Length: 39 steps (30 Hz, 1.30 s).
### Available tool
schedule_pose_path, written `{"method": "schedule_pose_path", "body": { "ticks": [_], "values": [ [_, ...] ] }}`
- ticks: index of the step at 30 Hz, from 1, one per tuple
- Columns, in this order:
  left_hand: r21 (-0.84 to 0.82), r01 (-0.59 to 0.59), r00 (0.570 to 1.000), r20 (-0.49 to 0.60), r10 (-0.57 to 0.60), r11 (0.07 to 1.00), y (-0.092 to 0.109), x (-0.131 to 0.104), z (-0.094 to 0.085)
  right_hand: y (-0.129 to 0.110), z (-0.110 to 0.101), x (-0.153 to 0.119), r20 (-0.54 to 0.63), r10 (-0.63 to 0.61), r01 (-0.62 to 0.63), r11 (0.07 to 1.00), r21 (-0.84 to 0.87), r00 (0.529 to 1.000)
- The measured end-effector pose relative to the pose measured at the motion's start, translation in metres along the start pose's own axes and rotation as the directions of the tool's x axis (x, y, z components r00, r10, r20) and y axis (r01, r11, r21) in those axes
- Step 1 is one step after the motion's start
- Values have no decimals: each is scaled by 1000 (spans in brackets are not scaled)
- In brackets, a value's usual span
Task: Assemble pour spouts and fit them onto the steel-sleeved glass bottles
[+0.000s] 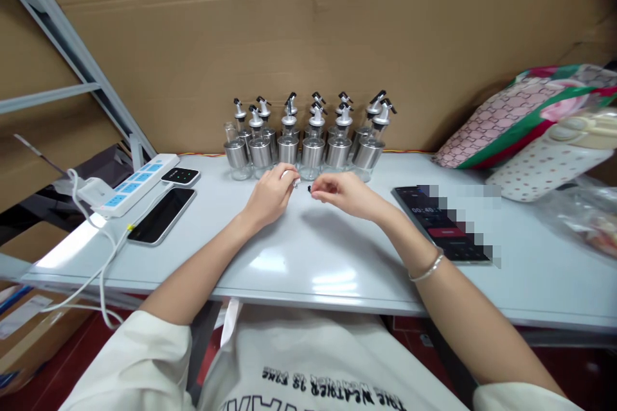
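Observation:
My left hand (271, 196) is closed around a small silver-white spout piece (295, 183), mostly hidden by the fingers. Just to its right, my right hand (344, 194) pinches a tiny black part (310, 189) between thumb and fingertips. A narrow gap separates the two parts. Behind both hands stand two rows of glass oil bottles (313, 153) with steel sleeves, most topped by silver pourers (343, 117) with black flaps. The front left bottle (236, 154) has a bare glass neck.
At left lie a power strip (123, 196), a small black-and-white device (180, 176) and a phone (162, 217) with white cables. A second phone (434, 225) showing a timer lies right, near a dotted white tumbler (540, 164) and a patterned bag (501, 122). Cardboard (193, 45) walls the back.

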State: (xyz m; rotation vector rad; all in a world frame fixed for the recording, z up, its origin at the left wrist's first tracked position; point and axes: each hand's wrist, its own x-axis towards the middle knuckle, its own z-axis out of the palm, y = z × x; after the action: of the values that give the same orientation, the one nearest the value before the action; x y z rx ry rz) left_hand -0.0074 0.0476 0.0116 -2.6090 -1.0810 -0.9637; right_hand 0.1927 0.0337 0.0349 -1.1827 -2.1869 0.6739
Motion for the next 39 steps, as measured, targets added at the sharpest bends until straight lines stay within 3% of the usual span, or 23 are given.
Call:
{"method": "schedule_pose_path", "body": {
  "ticks": [4,10,16,23,30,36,39],
  "values": [
    [-9,26,1000,10,-26,1000,-3,0,3,-1,7,0,112,43,-26,988,-149,993],
    [-13,7,999,45,-6,1000,-2,-1,3,3,7,3,44,-2,14,961,-275,999],
    [-16,21,997,72,-20,1000,-1,-2,2,3,10,1,199,118,-69,969,-238,973],
    [-30,12,987,161,-7,999,2,-1,2,5,12,0,277,235,-162,951,-262,932],
    [-56,-2,974,226,14,998,3,-2,3,11,10,1,278,212,-125,946,-298,937],
    [-69,-3,969,245,20,998,1,-3,5,4,13,-1,382,108,-58,988,-142,918],
    [-70,-2,969,246,19,998,1,-3,5,0,18,-3,410,120,-78,990,-116,904]
  ]
}}
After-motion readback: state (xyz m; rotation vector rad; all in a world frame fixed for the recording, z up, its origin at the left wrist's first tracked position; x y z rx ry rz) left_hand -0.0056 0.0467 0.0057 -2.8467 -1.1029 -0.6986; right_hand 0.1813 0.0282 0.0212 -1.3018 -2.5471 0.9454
